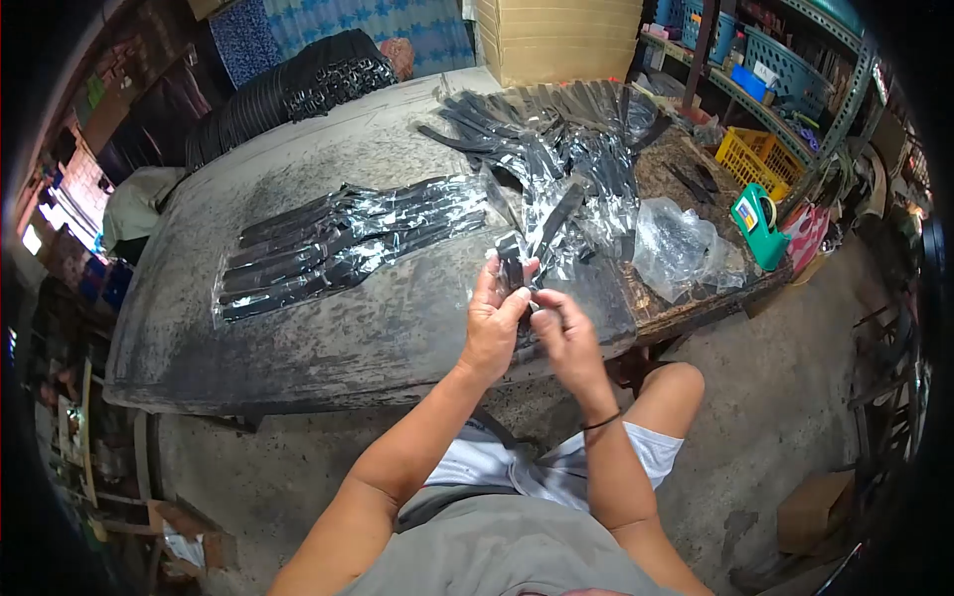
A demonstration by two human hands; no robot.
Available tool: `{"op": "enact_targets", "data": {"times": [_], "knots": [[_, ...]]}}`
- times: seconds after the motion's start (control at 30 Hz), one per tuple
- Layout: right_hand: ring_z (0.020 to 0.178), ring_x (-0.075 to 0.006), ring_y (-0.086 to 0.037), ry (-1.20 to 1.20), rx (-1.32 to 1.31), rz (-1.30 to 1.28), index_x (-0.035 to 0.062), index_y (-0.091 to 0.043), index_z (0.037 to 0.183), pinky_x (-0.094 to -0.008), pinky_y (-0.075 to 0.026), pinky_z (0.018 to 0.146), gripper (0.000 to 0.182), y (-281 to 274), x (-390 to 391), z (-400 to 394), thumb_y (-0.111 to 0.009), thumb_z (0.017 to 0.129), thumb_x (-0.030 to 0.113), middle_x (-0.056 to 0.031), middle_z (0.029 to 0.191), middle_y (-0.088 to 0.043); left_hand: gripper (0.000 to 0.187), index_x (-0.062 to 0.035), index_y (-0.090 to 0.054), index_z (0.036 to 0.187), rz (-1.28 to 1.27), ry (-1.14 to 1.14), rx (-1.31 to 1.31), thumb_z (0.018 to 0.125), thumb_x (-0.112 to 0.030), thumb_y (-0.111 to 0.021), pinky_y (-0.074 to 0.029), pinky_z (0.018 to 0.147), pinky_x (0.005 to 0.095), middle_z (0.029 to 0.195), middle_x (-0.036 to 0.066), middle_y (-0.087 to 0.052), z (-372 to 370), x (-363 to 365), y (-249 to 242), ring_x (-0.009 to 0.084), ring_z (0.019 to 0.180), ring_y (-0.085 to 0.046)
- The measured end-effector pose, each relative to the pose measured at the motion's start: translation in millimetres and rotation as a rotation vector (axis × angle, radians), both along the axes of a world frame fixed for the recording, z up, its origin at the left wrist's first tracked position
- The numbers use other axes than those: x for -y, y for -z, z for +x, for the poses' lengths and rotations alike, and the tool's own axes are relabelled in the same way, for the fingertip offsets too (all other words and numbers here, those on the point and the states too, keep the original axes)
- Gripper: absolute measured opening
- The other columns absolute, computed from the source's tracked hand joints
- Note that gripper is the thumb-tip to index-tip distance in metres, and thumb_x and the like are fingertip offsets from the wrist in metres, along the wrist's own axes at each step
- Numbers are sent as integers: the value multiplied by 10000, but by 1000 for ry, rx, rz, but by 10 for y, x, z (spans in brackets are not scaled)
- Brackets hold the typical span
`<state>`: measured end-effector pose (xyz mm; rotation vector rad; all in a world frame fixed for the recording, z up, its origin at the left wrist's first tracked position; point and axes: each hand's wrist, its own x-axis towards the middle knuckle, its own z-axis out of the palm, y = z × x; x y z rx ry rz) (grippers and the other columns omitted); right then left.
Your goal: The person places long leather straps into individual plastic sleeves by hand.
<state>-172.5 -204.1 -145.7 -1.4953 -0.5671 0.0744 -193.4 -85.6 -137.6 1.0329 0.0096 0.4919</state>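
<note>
My left hand (491, 326) is closed around the lower end of a black strip in clear plastic (511, 260), which points away from me over the table. Close by on its right, my right hand (570, 346) has its fingers curled in at the plastic's near end; what they pinch is too small to make out. Several plastic-wrapped black strips (333, 248) lie side by side to the left. Beyond my hands, a heap of similar wrapped strips (596, 169) spreads towards the back of the table.
The worn table (298, 363) carries a crumpled clear plastic bag (681, 248) and a green dispenser-like tool (760, 226) at right. A yellow crate (763, 159) sits beyond them. At the back are a cardboard box (556, 45) and a long black bundle (268, 94).
</note>
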Motion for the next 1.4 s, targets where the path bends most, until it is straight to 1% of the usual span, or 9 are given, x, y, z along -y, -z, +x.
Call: {"op": "enact_targets", "data": {"times": [0.07,0.3,0.47,0.67,0.73,0.97,1.03,1.23,1.4], "knots": [[817,-77,-547,-18,-89,-92,-16,-561,1098,-251,-470,753,199,-28,-113,-109,-580,923,78,-20,900,-608,535,-45,-322,1394,-65,57,-4,891,9,-499,-471,923,334,1271,136,-545,-67,2,-43,172,1073,-560],[695,-58,-487,-10,-46,-190,5,-563,974,-237,-425,633,103,161,-81,-178,-590,907,78,19,767,-557,406,-13,-383,1306,-185,170,28,955,-141,-541,-547,801,319,1164,145,-590,-38,-220,-165,206,983,-630],[670,-85,-506,30,-36,-242,0,-584,981,-269,-437,612,150,257,-40,-256,-618,880,105,-8,741,-582,400,-29,-357,1313,-123,203,34,951,-81,-520,-544,843,374,1214,189,-553,-27,-298,-261,254,1016,-621],[705,-86,-536,108,53,-133,-2,-587,1026,-258,-453,650,172,62,-92,-273,-606,893,106,-18,778,-606,413,-31,-365,1331,-40,135,75,946,-54,-512,-537,847,335,1151,170,-604,-63,-204,-202,221,1004,-624],[723,-78,-545,81,-81,95,3,-592,1043,-247,-456,659,179,-131,-168,-281,-601,905,117,-14,803,-616,390,-13,-378,1334,-30,146,65,957,-37,-474,-478,895,275,1166,146,-611,-132,-130,-210,140,1020,-592],[572,-18,-386,39,-152,8,66,-571,867,-188,-309,503,120,-130,-120,-270,-578,943,159,75,688,-477,346,-6,-449,1268,-2,143,136,973,-174,-515,-531,809,309,1068,164,-639,-152,-161,-176,184,936,-640],[576,-20,-401,34,-160,33,64,-574,877,-189,-324,502,119,-84,-114,-268,-576,945,161,70,696,-489,372,-13,-482,1223,48,157,130,970,-281,-529,-536,800,312,1005,158,-655,-131,-203,-195,184,920,-642],[590,-22,-459,77,-105,42,55,-581,901,-194,-395,501,120,-104,-124,-275,-567,952,163,52,714,-526,391,10,-514,1158,-83,233,121,956,-323,-552,-529,750,261,943,116,-663,-177,-204,-284,137,842,-641],[592,-20,-466,94,-118,33,55,-582,893,-193,-415,503,111,-72,-107,-277,-566,950,150,49,708,-531,332,-6,-504,1142,33,169,67,972,-290,-525,-556,747,306,943,141,-665,-82,-189,-212,186,860,-658]]}}
